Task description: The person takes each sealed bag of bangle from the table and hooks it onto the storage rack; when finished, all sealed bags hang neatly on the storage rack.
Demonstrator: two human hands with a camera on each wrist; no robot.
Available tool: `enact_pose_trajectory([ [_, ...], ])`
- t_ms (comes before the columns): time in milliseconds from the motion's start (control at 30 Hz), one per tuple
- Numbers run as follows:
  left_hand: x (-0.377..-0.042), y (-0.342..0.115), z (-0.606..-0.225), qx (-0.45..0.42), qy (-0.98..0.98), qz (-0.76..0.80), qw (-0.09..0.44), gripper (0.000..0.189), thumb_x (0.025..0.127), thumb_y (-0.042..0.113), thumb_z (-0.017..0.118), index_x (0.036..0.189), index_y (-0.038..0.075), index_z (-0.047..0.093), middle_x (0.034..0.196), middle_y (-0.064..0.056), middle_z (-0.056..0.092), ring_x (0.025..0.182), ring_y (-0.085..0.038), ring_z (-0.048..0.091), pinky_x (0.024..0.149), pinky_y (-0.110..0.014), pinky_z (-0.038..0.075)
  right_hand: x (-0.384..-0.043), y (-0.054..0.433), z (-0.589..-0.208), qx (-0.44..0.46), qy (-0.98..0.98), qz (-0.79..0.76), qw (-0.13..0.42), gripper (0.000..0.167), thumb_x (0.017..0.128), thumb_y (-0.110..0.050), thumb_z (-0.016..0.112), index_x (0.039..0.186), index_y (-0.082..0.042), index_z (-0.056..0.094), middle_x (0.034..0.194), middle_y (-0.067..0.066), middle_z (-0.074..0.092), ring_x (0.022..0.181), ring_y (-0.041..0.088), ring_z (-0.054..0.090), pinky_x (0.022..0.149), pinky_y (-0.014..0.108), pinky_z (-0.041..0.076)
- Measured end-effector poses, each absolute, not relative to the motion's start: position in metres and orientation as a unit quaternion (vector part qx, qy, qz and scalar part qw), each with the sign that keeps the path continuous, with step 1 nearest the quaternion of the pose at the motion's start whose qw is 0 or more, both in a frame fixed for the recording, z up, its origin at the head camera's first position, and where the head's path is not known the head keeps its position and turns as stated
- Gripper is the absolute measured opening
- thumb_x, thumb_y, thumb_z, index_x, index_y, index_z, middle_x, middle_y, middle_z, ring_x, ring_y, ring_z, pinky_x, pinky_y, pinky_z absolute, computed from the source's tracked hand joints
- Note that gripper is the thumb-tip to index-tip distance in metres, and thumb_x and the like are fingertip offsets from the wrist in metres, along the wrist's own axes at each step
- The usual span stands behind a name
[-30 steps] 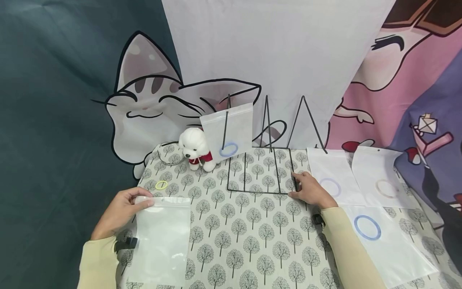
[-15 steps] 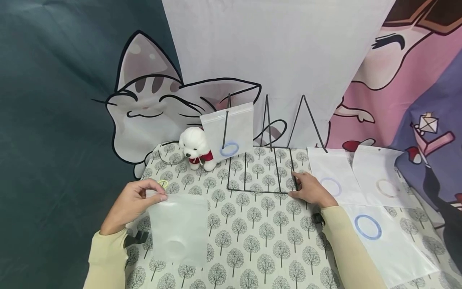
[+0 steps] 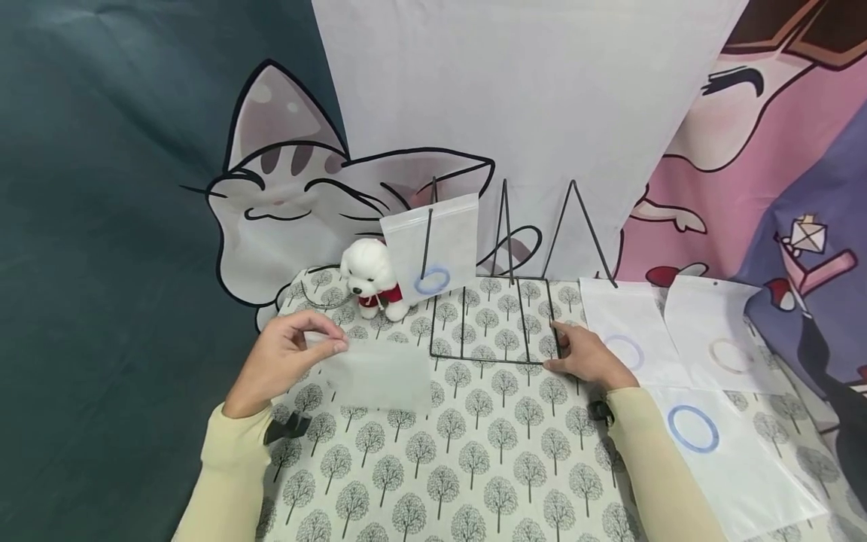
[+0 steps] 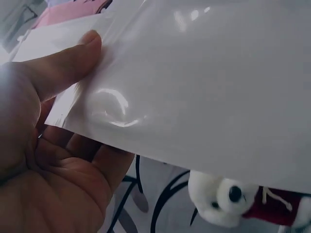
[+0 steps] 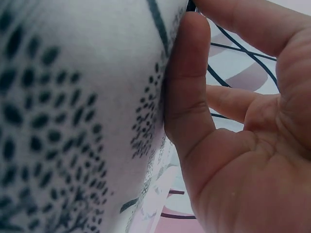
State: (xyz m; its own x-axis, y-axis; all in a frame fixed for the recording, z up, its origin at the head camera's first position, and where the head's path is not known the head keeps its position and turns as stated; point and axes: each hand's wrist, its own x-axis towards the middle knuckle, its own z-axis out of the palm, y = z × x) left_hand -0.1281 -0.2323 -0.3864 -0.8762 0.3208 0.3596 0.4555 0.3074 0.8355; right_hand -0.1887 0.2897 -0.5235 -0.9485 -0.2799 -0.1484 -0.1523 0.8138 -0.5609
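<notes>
My left hand [image 3: 291, 357] pinches the top edge of a clear white zip bag [image 3: 382, 376] between thumb and fingers. In the left wrist view the bag [image 4: 209, 92] spans most of the picture, with glare on it; its contents cannot be made out. My right hand [image 3: 585, 357] holds the front right corner of a black wire rack [image 3: 491, 361], thumb on the near side. From the right wrist, the thumb [image 5: 187, 82] lies against the cloth. A zip bag with a blue ring [image 3: 432, 281] hangs on the rack's leftmost prong [image 3: 427, 245].
A white plush dog [image 3: 369, 275] in red stands left of the hanging bag. At the right lie several flat bags, including one with a blue ring [image 3: 694, 429], one with a pale purple ring [image 3: 625, 352] and one with a pinkish ring [image 3: 731, 355]. Tree-print cloth [image 3: 501, 482] covers the table.
My left hand has carried the pinched bag rightward and away from me, and the bag has tilted. The yellow ring is now hidden behind that hand. My right hand stays at the rack's corner.
</notes>
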Motion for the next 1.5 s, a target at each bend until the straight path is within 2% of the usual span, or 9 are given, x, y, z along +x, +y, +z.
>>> enact_pose_trajectory([
  [267, -0.151, -0.204, -0.373, -0.264, -0.765, -0.579, 0.097, 0.015, 0.089, -0.008, 0.078, 0.096, 0.005, 0.075, 0.096, 0.008, 0.078, 0.062, -0.006, 0.056, 0.049, -0.023, 0.038, -0.191, 0.293, -0.527, -0.113, 0.943, -0.290, 0.115, 0.096, 0.084, -0.025, 0.090, 0.158, 0.008, 0.038, 0.114, 0.021, 0.067, 0.100, 0.029, 0.064, 0.096, 0.057, 0.055],
  [500, -0.169, -0.183, -0.366, -0.274, -0.745, -0.598, 0.112, 0.012, 0.088, -0.007, 0.080, 0.095, -0.001, 0.073, 0.095, 0.006, 0.078, 0.077, -0.006, 0.066, 0.060, -0.018, 0.047, -0.191, 0.293, -0.529, -0.115, 0.944, -0.288, 0.113, 0.095, 0.084, -0.025, 0.090, 0.157, 0.008, 0.039, 0.113, 0.019, 0.067, 0.097, 0.027, 0.063, 0.095, 0.056, 0.055],
  [700, -0.180, -0.169, -0.361, -0.270, -0.735, -0.613, 0.109, 0.011, 0.090, -0.001, 0.081, 0.097, -0.001, 0.073, 0.094, 0.002, 0.078, 0.067, -0.008, 0.057, 0.055, -0.019, 0.043, -0.190, 0.292, -0.529, -0.114, 0.946, -0.281, 0.113, 0.095, 0.084, -0.025, 0.090, 0.157, 0.009, 0.038, 0.112, 0.020, 0.066, 0.097, 0.029, 0.062, 0.095, 0.057, 0.054],
  [900, -0.191, -0.160, -0.363, -0.254, -0.742, -0.610, 0.108, 0.012, 0.090, -0.002, 0.081, 0.098, -0.003, 0.072, 0.093, 0.010, 0.076, 0.074, -0.008, 0.060, 0.059, -0.019, 0.044, -0.190, 0.292, -0.528, -0.114, 0.947, -0.277, 0.113, 0.095, 0.084, -0.025, 0.090, 0.157, 0.009, 0.038, 0.112, 0.020, 0.065, 0.099, 0.031, 0.062, 0.095, 0.057, 0.053],
  [1067, -0.198, -0.155, -0.366, -0.259, -0.742, -0.608, 0.111, 0.012, 0.089, -0.001, 0.081, 0.098, -0.001, 0.072, 0.094, 0.010, 0.075, 0.079, -0.010, 0.061, 0.062, -0.020, 0.045, -0.190, 0.291, -0.527, -0.113, 0.947, -0.279, 0.110, 0.095, 0.084, -0.025, 0.090, 0.157, 0.008, 0.039, 0.112, 0.021, 0.065, 0.099, 0.032, 0.062, 0.095, 0.057, 0.053],
  [1267, -0.204, -0.151, -0.369, -0.278, -0.730, -0.612, 0.124, 0.011, 0.090, -0.003, 0.080, 0.098, -0.002, 0.072, 0.095, 0.009, 0.075, 0.070, -0.011, 0.058, 0.052, -0.021, 0.039, -0.189, 0.288, -0.526, -0.120, 0.946, -0.280, 0.111, 0.095, 0.084, -0.024, 0.089, 0.157, 0.010, 0.039, 0.110, 0.019, 0.066, 0.097, 0.029, 0.063, 0.094, 0.057, 0.054],
  [1400, -0.205, -0.151, -0.368, -0.284, -0.724, -0.615, 0.135, 0.012, 0.088, -0.007, 0.080, 0.097, -0.003, 0.071, 0.095, 0.009, 0.075, 0.077, -0.008, 0.064, 0.053, -0.022, 0.041, -0.189, 0.288, -0.527, -0.122, 0.947, -0.276, 0.111, 0.094, 0.085, -0.024, 0.089, 0.157, 0.010, 0.039, 0.109, 0.019, 0.067, 0.097, 0.029, 0.063, 0.094, 0.056, 0.054],
  [1500, -0.208, -0.149, -0.367, -0.280, -0.730, -0.609, 0.135, 0.012, 0.089, -0.006, 0.080, 0.096, 0.001, 0.072, 0.095, 0.004, 0.074, 0.084, -0.010, 0.065, 0.059, -0.023, 0.043, -0.188, 0.288, -0.525, -0.117, 0.948, -0.274, 0.108, 0.095, 0.084, -0.023, 0.089, 0.157, 0.009, 0.039, 0.110, 0.019, 0.067, 0.099, 0.030, 0.063, 0.095, 0.057, 0.054],
])
